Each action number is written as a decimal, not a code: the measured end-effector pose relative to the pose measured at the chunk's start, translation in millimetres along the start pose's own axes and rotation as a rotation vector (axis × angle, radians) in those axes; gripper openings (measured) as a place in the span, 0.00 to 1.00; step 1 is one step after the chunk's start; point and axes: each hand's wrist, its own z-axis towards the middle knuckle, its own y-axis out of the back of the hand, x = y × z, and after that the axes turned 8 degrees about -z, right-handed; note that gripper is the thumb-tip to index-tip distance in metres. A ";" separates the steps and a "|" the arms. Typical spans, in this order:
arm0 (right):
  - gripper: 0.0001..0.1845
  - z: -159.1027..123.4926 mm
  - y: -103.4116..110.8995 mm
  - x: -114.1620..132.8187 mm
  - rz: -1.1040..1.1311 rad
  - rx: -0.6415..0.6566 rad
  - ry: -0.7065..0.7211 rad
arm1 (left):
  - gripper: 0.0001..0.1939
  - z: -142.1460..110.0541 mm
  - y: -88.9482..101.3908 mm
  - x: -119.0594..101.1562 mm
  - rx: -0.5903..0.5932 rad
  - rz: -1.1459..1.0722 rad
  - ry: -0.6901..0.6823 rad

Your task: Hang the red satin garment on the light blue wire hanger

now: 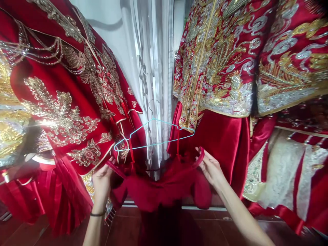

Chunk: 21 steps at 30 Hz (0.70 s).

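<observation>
A dark red dress hangs in front of me from a light blue wire hanger by two thin red loops. My left hand pinches the strap at the dress's left shoulder, with a dark band round the wrist. On the other side, my right hand is closed on the right shoulder strap, holding it raised and spread outward. The hanger's hook points up, in front of a pale curtain; whether it rests on anything cannot be made out. The lower part of the dress falls into shadow.
Red embroidered jackets hang close on both sides, one with silver beadwork at left and one with gold and silver stitching at right. A white curtain hangs behind. Dark red floor tiles show below.
</observation>
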 end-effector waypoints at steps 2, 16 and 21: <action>0.20 22.3 -3.8 4.9 -0.032 -0.028 0.075 | 0.18 18.0 -1.0 2.8 0.010 0.094 -0.112; 0.20 102.1 -22.4 23.3 -0.182 0.008 0.215 | 0.10 91.1 -27.0 -4.9 0.072 0.001 -0.022; 0.18 91.6 -16.0 37.9 -0.338 0.052 0.310 | 0.12 98.7 -36.8 -27.3 0.259 0.072 0.044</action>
